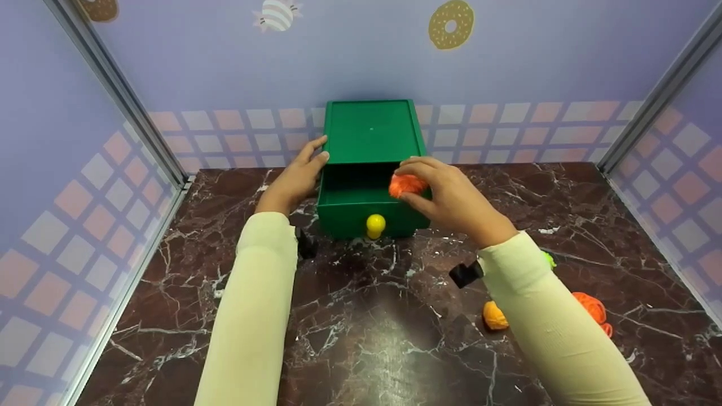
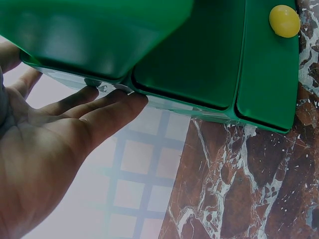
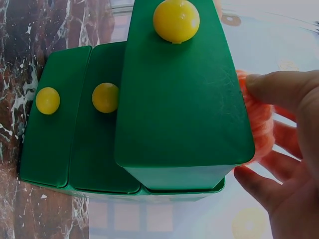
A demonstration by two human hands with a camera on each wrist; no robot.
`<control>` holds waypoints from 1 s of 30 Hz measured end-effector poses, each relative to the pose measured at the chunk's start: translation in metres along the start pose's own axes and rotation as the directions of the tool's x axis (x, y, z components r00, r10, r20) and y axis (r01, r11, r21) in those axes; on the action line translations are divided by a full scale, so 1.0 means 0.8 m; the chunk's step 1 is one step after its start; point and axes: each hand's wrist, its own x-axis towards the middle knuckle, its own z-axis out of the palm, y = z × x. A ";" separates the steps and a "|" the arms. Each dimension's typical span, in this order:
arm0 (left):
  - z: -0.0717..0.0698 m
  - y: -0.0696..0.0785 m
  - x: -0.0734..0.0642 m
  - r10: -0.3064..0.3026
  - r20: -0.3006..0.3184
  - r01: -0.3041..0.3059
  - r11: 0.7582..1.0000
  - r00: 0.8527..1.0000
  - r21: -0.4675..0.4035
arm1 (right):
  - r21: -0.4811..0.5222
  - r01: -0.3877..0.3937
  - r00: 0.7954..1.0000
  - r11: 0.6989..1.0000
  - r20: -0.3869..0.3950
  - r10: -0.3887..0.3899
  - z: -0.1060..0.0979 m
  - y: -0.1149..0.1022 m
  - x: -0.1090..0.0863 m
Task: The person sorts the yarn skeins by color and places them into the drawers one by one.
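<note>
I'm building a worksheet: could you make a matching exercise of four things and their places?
1. Fuzzy coral-orange ball
2. Person's left hand
3. Topmost round yellow knob
4. Small yellow-orange ball

A. On the brown marbled tabletop
B. Held by the right hand
C. On the open green plastic drawer's front
D. Against the green plastic cabinet's side

Pairs: 1-B; 2-D; 3-C; 4-A

I've got the drawer cabinet (image 1: 369,132) on the counter (image 1: 361,349) before the back wall (image 1: 361,62), top drawer (image 1: 347,217) out toward my head cam. Left grip (image 1: 294,181) is at the cabinet's left side; right grip (image 1: 454,194) has a yarn ball (image 1: 405,185) over the drawer's right part. Nearer and right: loose ball (image 1: 495,316) left of the right sleeve (image 1: 564,321), looped bundle (image 1: 590,307) right of it, half-hidden piece (image 1: 549,259) farther back.
</note>
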 end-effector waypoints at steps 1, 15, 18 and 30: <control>0.000 -0.001 0.001 -0.002 -0.002 0.002 1.000 1.000 -0.001 | 0.001 0.001 1.000 1.000 -0.003 -0.001 0.000 0.000 -0.001; -0.006 -0.026 0.027 0.018 -0.027 -0.018 1.000 0.999 0.018 | 0.019 0.010 0.997 1.000 -0.071 -0.008 -0.004 0.004 -0.016; -0.006 -0.026 0.027 0.016 -0.026 -0.016 1.000 1.000 0.000 | 0.031 0.014 0.996 0.999 -0.084 -0.011 -0.005 0.006 -0.022; -0.007 -0.025 0.026 0.015 -0.024 -0.015 1.000 1.000 0.009 | 0.035 0.032 0.989 0.999 -0.147 -0.026 -0.013 0.016 -0.053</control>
